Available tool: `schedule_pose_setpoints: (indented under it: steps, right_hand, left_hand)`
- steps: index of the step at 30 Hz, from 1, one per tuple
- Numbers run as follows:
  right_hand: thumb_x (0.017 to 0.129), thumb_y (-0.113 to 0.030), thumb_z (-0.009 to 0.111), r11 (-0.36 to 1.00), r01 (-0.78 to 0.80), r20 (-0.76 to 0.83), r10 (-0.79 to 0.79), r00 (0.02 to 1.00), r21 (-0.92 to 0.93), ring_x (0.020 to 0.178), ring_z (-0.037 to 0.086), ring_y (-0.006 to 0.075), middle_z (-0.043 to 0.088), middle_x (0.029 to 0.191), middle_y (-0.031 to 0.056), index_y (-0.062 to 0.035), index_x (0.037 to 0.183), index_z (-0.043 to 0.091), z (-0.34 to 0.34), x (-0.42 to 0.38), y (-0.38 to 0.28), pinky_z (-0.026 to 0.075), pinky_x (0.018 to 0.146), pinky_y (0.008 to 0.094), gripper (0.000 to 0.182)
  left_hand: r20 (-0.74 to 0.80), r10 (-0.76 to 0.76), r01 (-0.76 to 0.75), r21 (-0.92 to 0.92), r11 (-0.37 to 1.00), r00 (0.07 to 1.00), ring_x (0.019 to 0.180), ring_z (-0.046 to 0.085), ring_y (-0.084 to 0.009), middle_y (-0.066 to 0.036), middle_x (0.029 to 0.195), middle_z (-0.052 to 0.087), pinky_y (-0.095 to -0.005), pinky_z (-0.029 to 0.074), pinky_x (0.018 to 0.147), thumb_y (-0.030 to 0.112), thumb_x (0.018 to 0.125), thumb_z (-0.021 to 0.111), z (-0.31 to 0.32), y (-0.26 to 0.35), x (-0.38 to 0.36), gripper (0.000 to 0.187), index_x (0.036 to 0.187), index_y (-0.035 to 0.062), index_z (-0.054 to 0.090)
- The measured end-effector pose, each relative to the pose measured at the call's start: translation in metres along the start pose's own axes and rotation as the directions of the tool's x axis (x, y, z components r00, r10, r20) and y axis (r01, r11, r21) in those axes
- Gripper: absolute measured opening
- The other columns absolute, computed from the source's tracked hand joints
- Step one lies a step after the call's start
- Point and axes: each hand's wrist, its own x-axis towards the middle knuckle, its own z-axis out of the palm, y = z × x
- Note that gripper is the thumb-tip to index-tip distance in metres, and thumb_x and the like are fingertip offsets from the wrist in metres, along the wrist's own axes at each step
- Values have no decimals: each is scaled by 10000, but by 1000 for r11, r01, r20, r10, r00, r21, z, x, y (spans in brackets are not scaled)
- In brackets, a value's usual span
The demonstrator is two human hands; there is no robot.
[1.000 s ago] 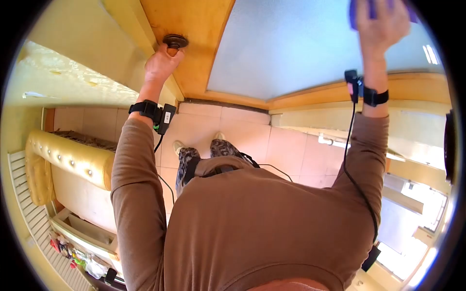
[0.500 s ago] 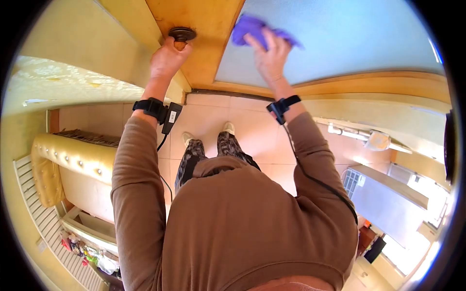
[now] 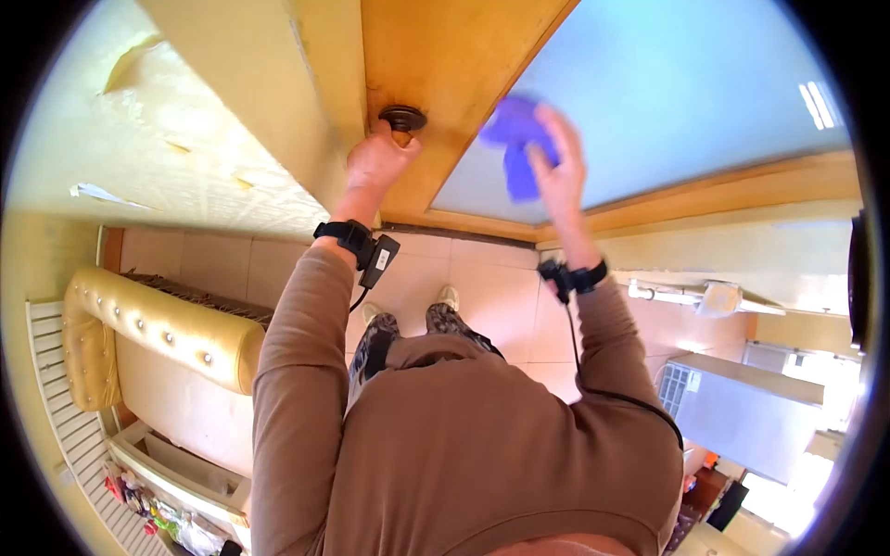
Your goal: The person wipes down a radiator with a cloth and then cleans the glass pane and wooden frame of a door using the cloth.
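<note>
My left hand (image 3: 382, 159) is closed round the door knob (image 3: 403, 119), whose dark round base shows above my fingers. The knob sits on the wooden frame of a door (image 3: 445, 56). My right hand (image 3: 562, 167) grips a purple cloth (image 3: 519, 139) against the pale blue glass panel (image 3: 677, 83), near the panel's left edge. Both hand and cloth are smeared by motion. Part of the cloth hangs below my fingers. Each wrist wears a black strap with a small device (image 3: 375, 259) and a cable.
A yellow tufted sofa (image 3: 167, 320) stands at the left, beside a peeling wall (image 3: 185, 157). White pipes (image 3: 663, 293) run along the lower wall at the right. Farther back there is a large white appliance (image 3: 742, 403). My feet stand on pinkish floor tiles (image 3: 501, 287).
The view has shifted, so door, knob and sofa sit farther right or lower. My right hand has moved down the glass with the cloth, which now hangs bunched. My left hand stays on the knob.
</note>
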Motion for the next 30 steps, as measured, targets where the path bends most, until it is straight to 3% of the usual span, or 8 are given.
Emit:
schedule_pose_setpoints:
  steps: [2,5,11,15,19,25,29,30]
  right_hand:
    - [704,-25,660,948,279,-215,-308,927,-156,1118,496,298,546,1221,127,-100,1149,598,-26,73,-60,379,967,361,456]
    - [718,-18,659,790,505,-465,-613,639,-348,1086,466,284,507,1218,93,-102,1163,578,-31,157,-121,373,927,386,460]
    - [755,-30,586,695,346,-403,-674,620,-630,1156,438,340,476,1268,161,-104,1224,536,24,163,-118,321,1001,417,477]
    - [652,-33,590,591,469,-78,-672,737,-657,1075,428,216,504,1182,3,-317,1141,596,69,91,-65,306,862,417,566]
    - [672,-39,586,618,600,323,-509,798,-508,1091,449,196,515,1203,-32,-319,1138,602,95,17,-31,328,855,411,544]
    - [676,-49,595,656,615,362,-498,788,-437,1075,477,202,543,1192,-19,-292,1090,623,81,38,-49,347,855,419,481]
    - [674,-128,608,550,489,-8,-670,742,-677,997,522,320,563,1102,113,-179,1085,625,20,152,-115,393,823,451,414]
    - [667,-155,641,633,377,-307,-707,637,-676,984,511,322,549,1092,130,-188,1114,599,9,191,-113,383,840,445,450]
  left_hand:
    - [40,2,-2,6,1000,999,881,626,-376,-237,916,642,-435,496,783,557,755,531,-5,3,-2,631,1067,9,508]
    - [35,25,-26,18,1000,999,894,628,-362,-232,951,641,-425,498,786,568,756,535,0,-1,0,663,1090,-3,493]
    - [36,64,-62,-58,996,997,899,631,-349,-230,958,641,-414,501,779,587,750,554,-1,-2,1,708,1114,-18,492]
    - [61,64,-60,-73,996,996,899,634,-329,-206,970,643,-402,507,778,507,768,569,-11,2,-4,585,1037,-11,526]
    - [65,119,-105,-189,976,991,887,636,-331,-196,937,654,-403,507,780,492,768,570,-10,-1,-4,541,1005,5,551]
    - [120,79,-64,-122,990,990,886,635,-334,-197,938,653,-410,505,780,473,763,587,-9,-1,-4,534,1019,6,553]
    - [20,76,-74,-104,992,997,916,629,-322,-201,988,634,-404,505,783,497,762,595,-7,3,-8,587,1053,-9,528]
    - [24,83,-80,-98,992,996,931,625,-317,-201,1001,629,-401,504,786,505,763,598,-8,3,-9,601,1061,-11,519]
